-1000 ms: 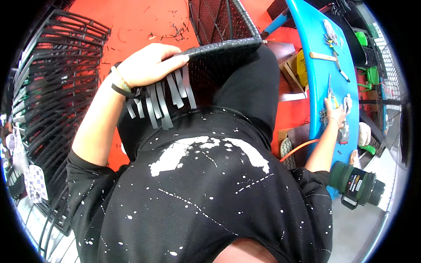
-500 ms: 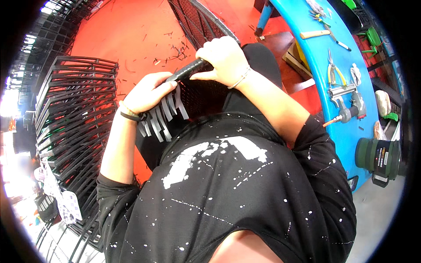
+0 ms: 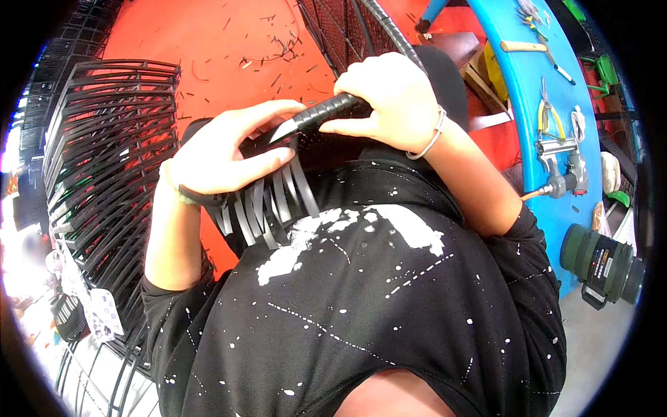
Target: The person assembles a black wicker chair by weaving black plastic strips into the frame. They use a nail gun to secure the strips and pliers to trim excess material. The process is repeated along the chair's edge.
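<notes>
A curved black frame rim (image 3: pixel 326 111) wrapped in glossy strip runs across my lap. My right hand (image 3: pixel 396 101) closes over it from above, fingers wrapped round and thumb beneath. Farther left along the rim, my left hand (image 3: pixel 229 149) curves about it, thumb and fingers parted with a gap between. In that gap the end of the wrapping catches the light. Several loose flat grey-black strips (image 3: pixel 278 198) hang down below my left hand, against my shirt. Black mesh weave (image 3: pixel 333 35) fills the frame beyond my right hand. My left fingertips are partly hidden.
A stack of black slatted frames (image 3: pixel 114 153) stands to my left. Scraps of black strip litter the red floor (image 3: pixel 208 42). On the right, a blue table (image 3: pixel 514 42) carries a hammer (image 3: pixel 524 46), yellow-handled pliers (image 3: pixel 549 115), an air tool (image 3: pixel 563 170) and a dark green cylinder (image 3: pixel 594 260).
My left hand has loosened, its thumb and fingers now parted around the rim. Both hands and the rim appear farther right in the picture, and the view has shifted somewhat.
</notes>
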`<state>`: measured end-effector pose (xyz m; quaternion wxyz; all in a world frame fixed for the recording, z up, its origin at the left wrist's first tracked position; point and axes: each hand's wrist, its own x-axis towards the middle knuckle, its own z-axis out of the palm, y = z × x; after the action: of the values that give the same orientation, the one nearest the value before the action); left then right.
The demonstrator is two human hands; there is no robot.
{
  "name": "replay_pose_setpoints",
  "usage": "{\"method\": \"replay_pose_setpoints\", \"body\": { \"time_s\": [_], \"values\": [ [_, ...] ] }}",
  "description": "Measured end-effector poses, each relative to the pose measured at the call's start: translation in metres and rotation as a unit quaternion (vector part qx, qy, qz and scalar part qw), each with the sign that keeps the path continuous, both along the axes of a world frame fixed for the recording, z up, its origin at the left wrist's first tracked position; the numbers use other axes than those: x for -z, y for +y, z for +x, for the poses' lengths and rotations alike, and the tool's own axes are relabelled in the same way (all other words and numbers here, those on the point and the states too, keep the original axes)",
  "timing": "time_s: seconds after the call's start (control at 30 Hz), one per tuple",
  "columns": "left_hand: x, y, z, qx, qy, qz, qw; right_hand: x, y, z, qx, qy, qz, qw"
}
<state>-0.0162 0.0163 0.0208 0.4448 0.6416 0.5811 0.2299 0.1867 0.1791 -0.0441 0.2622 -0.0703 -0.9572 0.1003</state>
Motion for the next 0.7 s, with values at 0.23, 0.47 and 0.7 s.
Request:
{"method": "replay_pose_setpoints", "body": {
  "time_s": [0.23, 0.47, 0.7],
  "values": [
    [-0.005, 0.002, -0.001, -0.024, 0.101, 0.022, 0.994, 0.005, 0.000, -0.001, -0.005, 0.018, 0.004, 1.000],
    [0.011, 0.008, 0.010, 0.022, 0.136, 0.293, 0.946, 0.001, -0.003, -0.003, -0.008, -0.033, 0.008, 0.999],
    [0.005, 0.008, 0.036, -0.243, -0.201, 0.000, 0.949, -0.024, -0.017, -0.028, -0.039, -0.222, -0.073, 0.972]
  ]
}}
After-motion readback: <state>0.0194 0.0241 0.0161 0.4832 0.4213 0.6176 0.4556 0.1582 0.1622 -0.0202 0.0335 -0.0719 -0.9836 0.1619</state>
